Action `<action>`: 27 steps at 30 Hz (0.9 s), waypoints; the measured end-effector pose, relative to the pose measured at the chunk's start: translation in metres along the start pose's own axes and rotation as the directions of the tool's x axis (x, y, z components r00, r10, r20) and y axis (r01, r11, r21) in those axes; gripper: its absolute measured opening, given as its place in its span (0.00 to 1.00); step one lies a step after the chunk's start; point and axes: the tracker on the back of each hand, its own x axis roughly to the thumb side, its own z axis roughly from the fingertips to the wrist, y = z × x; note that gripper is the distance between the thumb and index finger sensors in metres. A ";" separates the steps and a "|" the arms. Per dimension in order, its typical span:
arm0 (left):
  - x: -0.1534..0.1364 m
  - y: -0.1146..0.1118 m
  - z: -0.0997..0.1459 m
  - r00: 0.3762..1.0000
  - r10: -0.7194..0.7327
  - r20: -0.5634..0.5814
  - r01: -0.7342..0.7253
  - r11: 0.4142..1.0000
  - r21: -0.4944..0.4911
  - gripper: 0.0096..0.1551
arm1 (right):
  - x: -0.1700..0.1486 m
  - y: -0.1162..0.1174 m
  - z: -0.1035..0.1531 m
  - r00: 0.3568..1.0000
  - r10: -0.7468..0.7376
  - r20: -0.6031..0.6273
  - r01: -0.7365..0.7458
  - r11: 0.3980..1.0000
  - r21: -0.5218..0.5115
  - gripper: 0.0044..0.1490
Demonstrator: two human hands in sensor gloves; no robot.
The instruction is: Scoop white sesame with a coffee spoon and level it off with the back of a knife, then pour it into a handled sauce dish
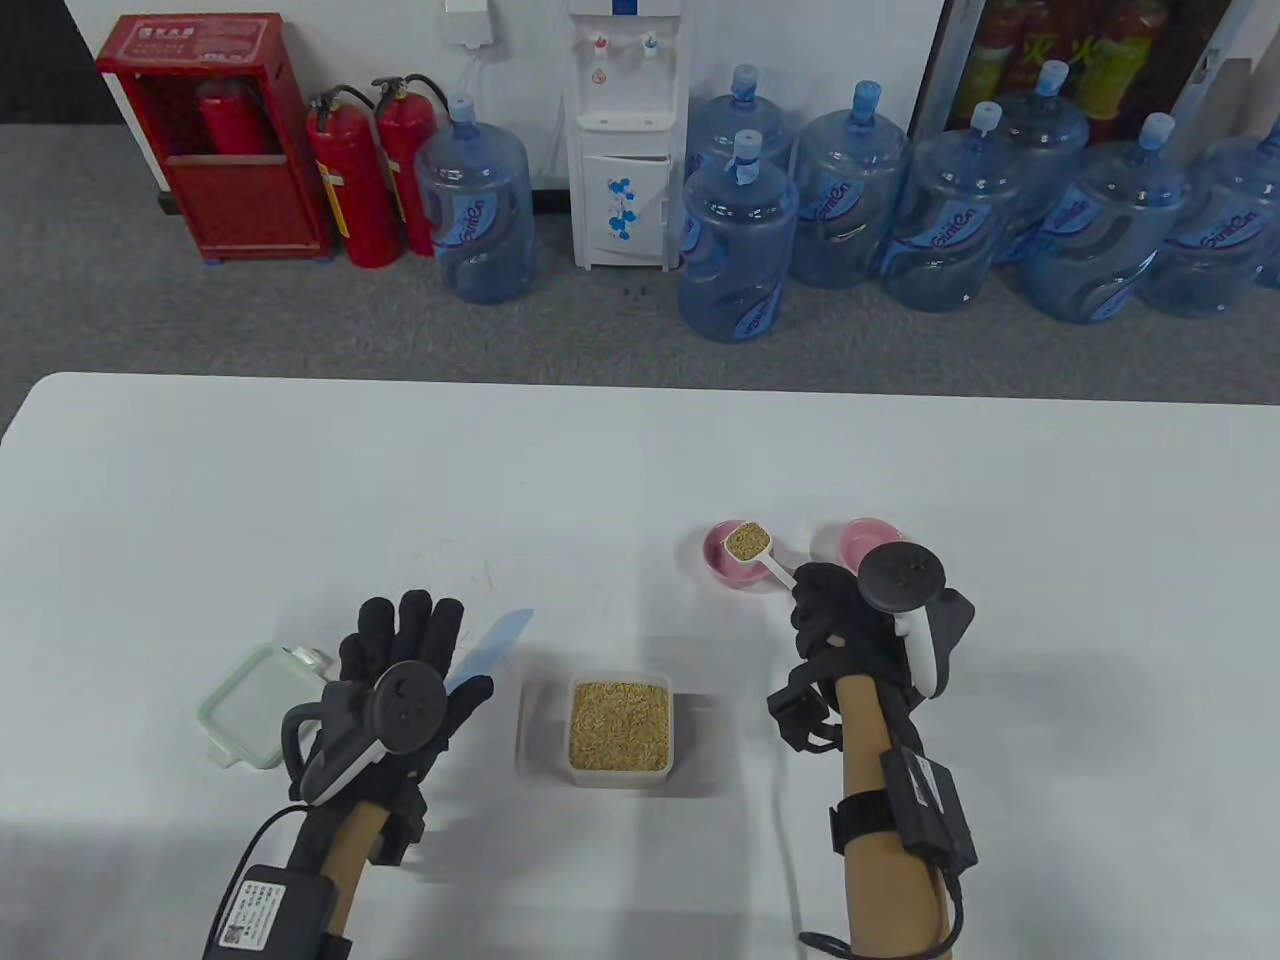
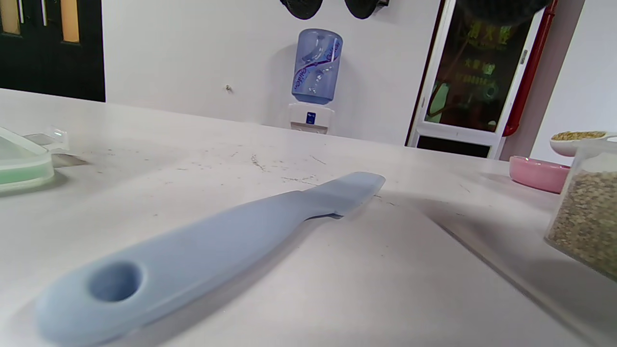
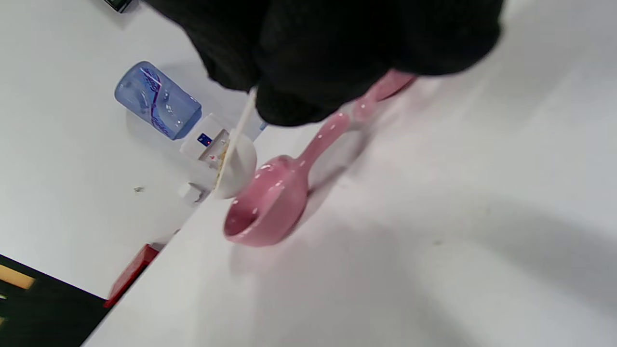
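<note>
Now coffee spoon (image 1: pixel 757 552) bowl points away over sauce dish (image 1: pixel 722 566).

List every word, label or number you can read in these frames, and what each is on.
"SinitOn", or close to it; the script is hard to make out: water jugs on the floor.
Red cabinet: white characters, too small to read.
Label on the left wrist pack: print too small.
Glass door: yellow characters, blurred.
Table items: no text.
</note>
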 end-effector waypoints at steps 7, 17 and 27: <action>0.001 0.000 -0.001 1.000 -0.014 0.001 0.014 1.000 -0.005 0.48 | 0.018 0.012 0.000 0.971 0.239 0.023 -0.237 0.968 -0.080 0.26; 0.000 0.001 -0.001 1.000 -0.021 -0.013 0.021 1.000 -0.011 0.48 | 0.046 0.029 0.010 0.816 0.574 0.066 -0.549 0.806 -0.222 0.26; 0.000 0.001 -0.002 1.000 -0.023 -0.006 0.023 1.000 -0.018 0.48 | 0.062 0.039 0.024 0.654 0.753 0.077 -0.683 0.631 -0.368 0.28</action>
